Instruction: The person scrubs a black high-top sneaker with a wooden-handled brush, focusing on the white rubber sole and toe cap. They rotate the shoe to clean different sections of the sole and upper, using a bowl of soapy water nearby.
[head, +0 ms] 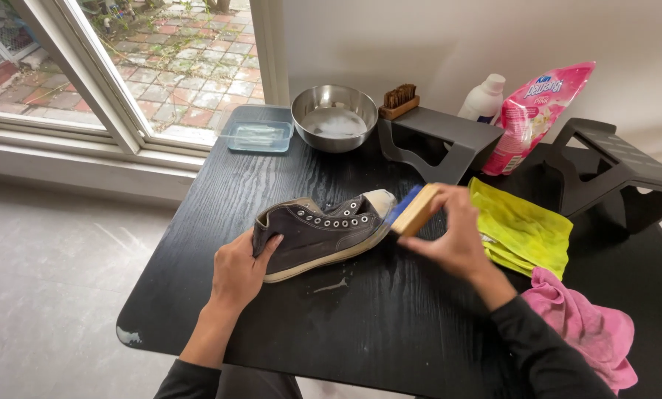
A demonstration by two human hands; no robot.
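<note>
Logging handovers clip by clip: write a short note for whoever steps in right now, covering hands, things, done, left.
Left hand: clasps the heel of the dark sneaker, which lies tilted on its side on the black table.
Right hand: grip on a wooden brush with blue bristles, pressed to the toe cap.
Nearby: steel bowl with sudsy water, yellow cloth, pink cloth.
Done: wet drops lie beside the sole, so scrubbing is under way.
Left: toe cap looks grey; laces are out.

Soft daylight from window, sharp.
</note>
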